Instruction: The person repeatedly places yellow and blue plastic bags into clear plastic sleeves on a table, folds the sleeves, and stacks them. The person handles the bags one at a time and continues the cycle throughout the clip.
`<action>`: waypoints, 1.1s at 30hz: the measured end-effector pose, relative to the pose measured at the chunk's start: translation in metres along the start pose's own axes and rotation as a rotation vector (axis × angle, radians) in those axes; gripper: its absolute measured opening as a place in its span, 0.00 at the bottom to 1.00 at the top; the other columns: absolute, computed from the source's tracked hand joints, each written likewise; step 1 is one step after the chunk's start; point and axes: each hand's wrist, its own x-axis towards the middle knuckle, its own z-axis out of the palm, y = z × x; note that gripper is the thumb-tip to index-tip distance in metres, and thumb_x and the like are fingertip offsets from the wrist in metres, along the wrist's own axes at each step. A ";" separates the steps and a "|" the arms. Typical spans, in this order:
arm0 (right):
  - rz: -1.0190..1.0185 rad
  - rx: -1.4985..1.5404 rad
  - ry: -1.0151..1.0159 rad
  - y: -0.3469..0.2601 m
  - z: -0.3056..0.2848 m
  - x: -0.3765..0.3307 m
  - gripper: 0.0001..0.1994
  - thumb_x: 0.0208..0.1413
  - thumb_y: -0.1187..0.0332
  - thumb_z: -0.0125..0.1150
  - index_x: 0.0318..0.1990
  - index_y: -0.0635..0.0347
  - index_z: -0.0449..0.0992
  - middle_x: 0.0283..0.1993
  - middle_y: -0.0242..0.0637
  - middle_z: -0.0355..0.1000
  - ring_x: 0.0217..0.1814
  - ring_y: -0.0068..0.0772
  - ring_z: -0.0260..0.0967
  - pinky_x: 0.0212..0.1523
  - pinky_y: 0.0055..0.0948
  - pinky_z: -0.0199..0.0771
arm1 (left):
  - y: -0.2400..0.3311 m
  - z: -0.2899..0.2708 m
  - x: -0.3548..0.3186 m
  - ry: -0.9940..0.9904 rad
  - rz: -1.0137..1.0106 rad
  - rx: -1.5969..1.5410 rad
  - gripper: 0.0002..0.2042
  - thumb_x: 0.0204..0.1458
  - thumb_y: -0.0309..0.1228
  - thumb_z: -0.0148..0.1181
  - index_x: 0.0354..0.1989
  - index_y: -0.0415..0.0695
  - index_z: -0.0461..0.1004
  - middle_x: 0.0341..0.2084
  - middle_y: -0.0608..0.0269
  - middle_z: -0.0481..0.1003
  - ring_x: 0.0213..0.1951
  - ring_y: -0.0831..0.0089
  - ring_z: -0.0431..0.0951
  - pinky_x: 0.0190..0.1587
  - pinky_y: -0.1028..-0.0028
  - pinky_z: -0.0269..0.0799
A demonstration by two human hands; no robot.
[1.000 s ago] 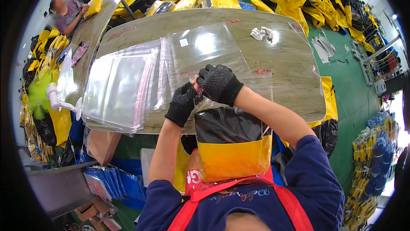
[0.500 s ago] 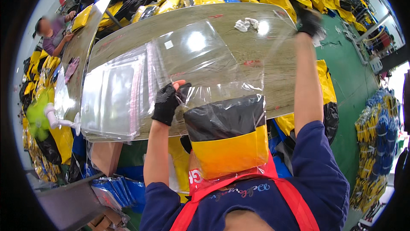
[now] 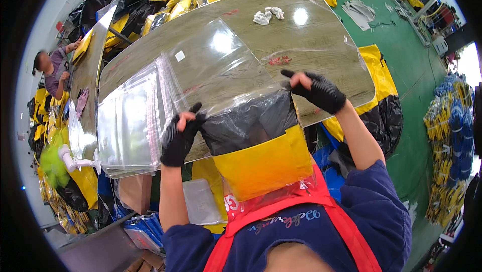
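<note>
Left hand [image 3: 179, 136] and right hand [image 3: 318, 91], black-gloved and well apart, each pinch a far corner of the black-and-yellow packet [image 3: 261, 164] at the table's [image 3: 321, 33] near edge, right of stacked clear bags [image 3: 129, 121].

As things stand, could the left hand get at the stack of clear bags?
Probably yes: the stack lies close beside the left hand, with nothing seen in between, though that hand seems busy at the package's corner.

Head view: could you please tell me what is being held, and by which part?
The left hand and right hand hold the package by its upper corners.
</note>
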 end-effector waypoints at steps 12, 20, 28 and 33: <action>-0.365 -0.747 -0.006 -0.006 0.070 -0.022 0.25 0.51 0.55 0.60 0.56 0.51 0.71 0.58 0.46 0.66 0.60 0.49 0.61 0.62 0.42 0.57 | 0.020 0.115 0.010 0.016 0.580 1.470 0.21 0.51 0.33 0.55 0.54 0.41 0.68 0.55 0.43 0.66 0.58 0.45 0.63 0.60 0.58 0.57; 0.178 -0.573 1.461 0.245 -0.005 -0.179 0.12 0.53 0.68 0.56 0.44 0.63 0.72 0.40 0.47 0.72 0.42 0.44 0.72 0.46 0.36 0.71 | -0.054 0.056 -0.088 0.114 -0.203 0.308 0.33 0.53 0.39 0.60 0.65 0.41 0.55 0.60 0.60 0.62 0.60 0.67 0.62 0.62 0.67 0.57; 0.847 -1.014 0.801 0.421 -0.128 -0.108 0.18 0.49 0.63 0.58 0.47 0.59 0.72 0.45 0.45 0.71 0.47 0.48 0.69 0.48 0.42 0.69 | 0.125 -0.020 0.191 0.332 0.155 0.443 0.26 0.61 0.46 0.46 0.59 0.40 0.61 0.55 0.57 0.67 0.57 0.67 0.63 0.57 0.62 0.59; 0.990 -0.865 0.869 0.448 -0.155 -0.114 0.18 0.53 0.63 0.56 0.50 0.60 0.71 0.49 0.41 0.70 0.48 0.41 0.69 0.49 0.39 0.70 | 0.075 0.034 0.282 0.036 0.086 0.780 0.27 0.60 0.48 0.46 0.61 0.42 0.59 0.54 0.51 0.67 0.57 0.62 0.66 0.57 0.60 0.62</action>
